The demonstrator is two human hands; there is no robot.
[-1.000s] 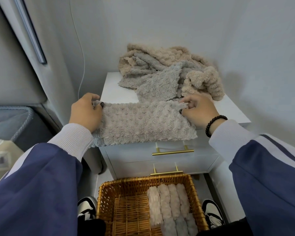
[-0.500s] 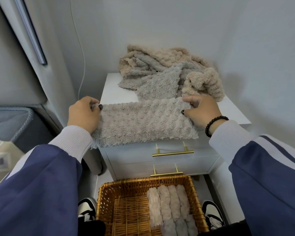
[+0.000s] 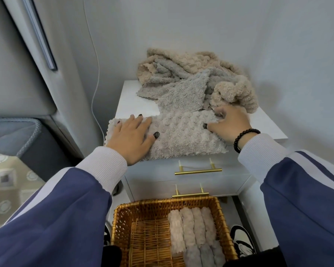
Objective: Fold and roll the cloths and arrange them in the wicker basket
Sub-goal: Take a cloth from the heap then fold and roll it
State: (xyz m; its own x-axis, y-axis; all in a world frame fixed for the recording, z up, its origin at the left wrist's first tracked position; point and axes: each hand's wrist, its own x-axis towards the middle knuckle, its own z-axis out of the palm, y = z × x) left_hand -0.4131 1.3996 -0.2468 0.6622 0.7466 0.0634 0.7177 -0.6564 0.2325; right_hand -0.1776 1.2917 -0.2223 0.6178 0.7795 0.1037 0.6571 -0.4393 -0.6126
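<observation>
A fluffy beige-grey cloth lies folded into a wide strip along the front of the white nightstand. My left hand lies flat on its left end, fingers spread and pressing down. My right hand is at the cloth's right end, fingers curled and pinching its upper right edge. Behind the strip sits a heap of unfolded beige and grey cloths. The wicker basket stands on the floor below, with several rolled cloths in its right half.
The nightstand's two drawers have gold handles. A wall closes the back and right. A white cable hangs at the left, beside a grey upholstered bed. My shoes flank the basket.
My left hand has let go of the cloth's left edge and now lies flat on it. The right hand has shifted slightly up and right at the other end.
</observation>
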